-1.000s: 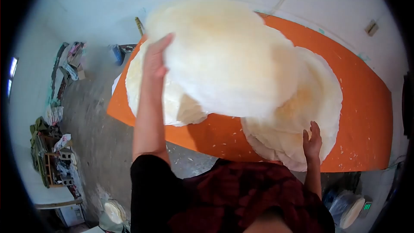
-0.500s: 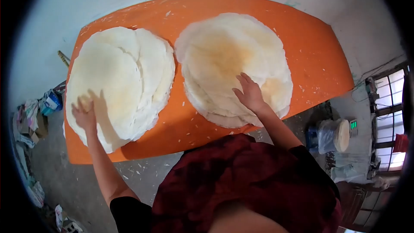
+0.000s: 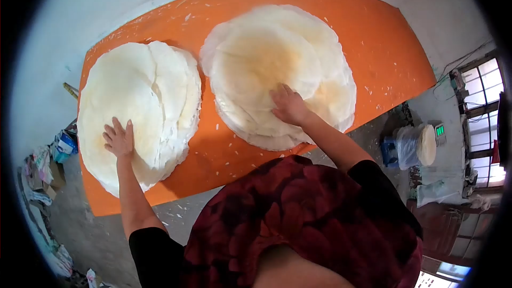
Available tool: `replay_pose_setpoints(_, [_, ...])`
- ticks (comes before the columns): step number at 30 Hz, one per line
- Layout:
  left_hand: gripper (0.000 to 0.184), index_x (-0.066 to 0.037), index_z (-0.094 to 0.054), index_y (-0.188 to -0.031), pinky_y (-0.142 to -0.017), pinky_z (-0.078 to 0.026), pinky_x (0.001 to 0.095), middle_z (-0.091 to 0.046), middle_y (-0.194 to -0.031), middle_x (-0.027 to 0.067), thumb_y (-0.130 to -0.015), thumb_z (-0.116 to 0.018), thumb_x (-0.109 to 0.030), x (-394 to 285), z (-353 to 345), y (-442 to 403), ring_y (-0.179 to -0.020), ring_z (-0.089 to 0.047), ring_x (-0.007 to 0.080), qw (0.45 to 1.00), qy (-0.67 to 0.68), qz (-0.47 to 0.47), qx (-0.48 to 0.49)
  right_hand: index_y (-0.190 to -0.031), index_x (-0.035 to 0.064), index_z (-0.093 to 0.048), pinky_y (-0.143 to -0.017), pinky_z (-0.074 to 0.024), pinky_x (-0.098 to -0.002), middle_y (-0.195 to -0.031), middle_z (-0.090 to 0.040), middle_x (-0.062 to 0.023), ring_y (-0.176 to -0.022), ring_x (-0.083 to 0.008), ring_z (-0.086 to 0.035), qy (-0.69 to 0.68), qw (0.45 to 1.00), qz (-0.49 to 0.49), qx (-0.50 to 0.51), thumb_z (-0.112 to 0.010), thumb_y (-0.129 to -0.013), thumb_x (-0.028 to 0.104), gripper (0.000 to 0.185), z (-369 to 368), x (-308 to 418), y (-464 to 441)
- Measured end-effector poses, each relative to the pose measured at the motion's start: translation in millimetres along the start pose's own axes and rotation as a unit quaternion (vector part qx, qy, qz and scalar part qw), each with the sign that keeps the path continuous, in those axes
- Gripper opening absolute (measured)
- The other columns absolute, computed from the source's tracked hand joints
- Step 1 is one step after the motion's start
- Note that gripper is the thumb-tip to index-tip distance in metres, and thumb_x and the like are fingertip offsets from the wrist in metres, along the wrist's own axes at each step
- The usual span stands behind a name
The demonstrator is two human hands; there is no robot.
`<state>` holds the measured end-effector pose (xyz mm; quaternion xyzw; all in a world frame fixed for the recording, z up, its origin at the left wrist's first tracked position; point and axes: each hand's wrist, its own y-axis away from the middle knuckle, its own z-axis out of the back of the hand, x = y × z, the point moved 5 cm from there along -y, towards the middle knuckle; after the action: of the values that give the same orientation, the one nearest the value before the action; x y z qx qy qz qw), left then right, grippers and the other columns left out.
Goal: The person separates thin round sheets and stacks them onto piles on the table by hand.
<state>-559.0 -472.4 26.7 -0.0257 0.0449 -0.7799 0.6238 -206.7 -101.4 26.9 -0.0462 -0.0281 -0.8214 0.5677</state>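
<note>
Two stacks of large, thin, round whitish sheets lie on an orange table (image 3: 381,58). My left hand (image 3: 119,137) rests palm down with spread fingers on the left stack (image 3: 122,82), holding nothing. On the right stack (image 3: 256,58), which is browner in the middle, my right hand (image 3: 289,105) lies flat near its front part, also with nothing held. The sheets in both piles overlap unevenly, with ragged edges.
Whitish crumbs dot the table. At the right stand a plastic-wrapped bundle (image 3: 408,146), a scale display with green digits (image 3: 440,134) and a barred window (image 3: 480,122). Bags and boxes (image 3: 56,160) sit on the floor at the left.
The large sheet lifted by my left hand a second ago is no longer in the air. Both hands are now down on the stacks, and the view has turned to the right.
</note>
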Motion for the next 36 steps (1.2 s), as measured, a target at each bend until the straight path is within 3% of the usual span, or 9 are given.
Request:
replay_pose_setpoints(5, [0.051, -0.007, -0.045, -0.118, -0.094, -0.029, 0.0425, -0.028, -0.132, 0.0192, -0.076, -0.059, -0.032, -45, 47, 21, -0.119, -0.030, 0.0345, 0.941, 0.199, -0.213, -0.170, -0.112, 0.0020, -0.043, -0.080, -0.0386, -0.0457, -0.116, -0.040, -0.0224, -0.109, -0.0367, -0.039, 0.052, 0.993, 0.049, -0.093, -0.056, -0.065, 0.015, 0.051, -14, 10, -2])
replay_pose_setpoints(8, [0.028, -0.002, -0.052, -0.106, -0.091, -0.035, 0.0302, -0.040, -0.124, 0.0169, -0.080, -0.056, -0.010, -115, 86, 83, -0.115, -0.038, 0.0249, 0.865, 0.452, -0.198, -0.089, -0.110, 0.0017, -0.044, -0.074, -0.0408, -0.0444, -0.114, -0.041, -0.0217, -0.107, -0.0364, -0.040, 0.038, 0.987, 0.091, -0.127, -0.054, -0.064, 0.013, 0.049, -12, 10, -5])
replay_pose_setpoints(11, [0.023, -0.001, -0.055, -0.102, -0.076, -0.038, 0.0199, -0.055, -0.100, 0.0037, -0.082, -0.056, -0.013, -165, 78, 132, -0.084, -0.049, 0.0072, 0.738, 0.661, -0.074, 0.117, -0.106, 0.0016, -0.047, -0.067, -0.0431, -0.0417, -0.111, -0.043, -0.0209, -0.106, -0.0355, -0.040, 0.036, 0.988, 0.113, -0.097, -0.051, -0.066, 0.014, 0.042, -11, 9, -10])
replay_pose_setpoints(19, [0.021, 0.000, -0.058, -0.089, -0.068, -0.040, 0.0211, -0.058, -0.080, 0.0016, -0.084, -0.053, -0.020, -246, 61, 213, -0.075, -0.053, 0.0085, 0.679, 0.690, -0.057, 0.245, -0.075, 0.0054, -0.052, -0.055, -0.0438, -0.0386, -0.081, -0.056, -0.0117, -0.083, -0.0268, -0.055, 0.000, 0.990, 0.123, -0.066, -0.045, -0.071, 0.010, 0.009, -3, 12, -21])
replay_pose_setpoints(22, [0.022, -0.001, -0.058, -0.090, -0.067, -0.041, 0.0214, -0.059, -0.081, 0.0030, -0.085, -0.051, -0.021, -265, 52, 225, -0.076, -0.055, 0.0097, 0.667, 0.684, -0.045, 0.293, -0.081, 0.0085, -0.053, -0.052, -0.0454, -0.0439, -0.071, -0.058, -0.0133, -0.062, -0.0294, -0.058, -0.088, 0.993, -0.025, -0.080, -0.044, -0.074, 0.012, 0.012, 61, -29, -50])
replay_pose_setpoints(27, [0.022, -0.001, -0.058, -0.090, -0.067, -0.042, 0.0228, -0.060, -0.085, 0.0056, -0.086, -0.049, -0.022, -303, 44, 241, -0.077, -0.057, 0.0120, 0.632, 0.690, -0.020, 0.352, -0.082, 0.0089, -0.049, -0.049, -0.0430, -0.0393, -0.070, -0.057, -0.0077, -0.060, -0.0259, -0.056, 0.030, 0.949, -0.062, -0.307, -0.046, -0.072, 0.008, 0.011, 212, -116, -73])
replay_pose_setpoints(29, [0.022, -0.001, -0.058, -0.090, -0.068, -0.043, 0.0235, -0.061, -0.086, 0.0065, -0.086, -0.049, -0.021, -321, 40, 245, -0.079, -0.057, 0.0128, 0.609, 0.700, -0.006, 0.373, -0.080, 0.0090, -0.048, -0.050, -0.0417, -0.0376, -0.069, -0.054, -0.0069, -0.062, -0.0244, -0.055, 0.055, 0.914, 0.068, -0.397, -0.049, -0.069, 0.007, 0.011, 249, -105, -50])
replay_pose_setpoints(33, [0.023, 0.001, -0.053, -0.095, -0.070, -0.044, 0.0281, -0.059, -0.090, 0.0104, -0.086, -0.046, -0.020, -364, 25, 241, -0.082, -0.057, 0.0178, 0.523, 0.727, 0.049, 0.441, -0.078, 0.0076, -0.048, -0.050, -0.0406, -0.0372, -0.067, -0.049, -0.0075, -0.064, -0.0258, -0.052, 0.083, 0.924, 0.155, -0.339, -0.048, -0.068, 0.003, 0.011, 207, -111, -27])
replay_pose_setpoints(36, [0.022, 0.000, -0.050, -0.098, -0.076, -0.043, 0.0322, -0.056, -0.094, 0.0112, -0.086, -0.045, -0.018, -399, 8, 228, -0.089, -0.054, 0.0214, 0.436, 0.758, 0.075, 0.479, -0.077, 0.0069, -0.047, -0.054, -0.0401, -0.0363, -0.070, -0.048, -0.0057, -0.069, -0.0235, -0.052, 0.070, 0.956, 0.084, -0.271, -0.049, -0.066, 0.003, 0.012, 117, -164, -24])
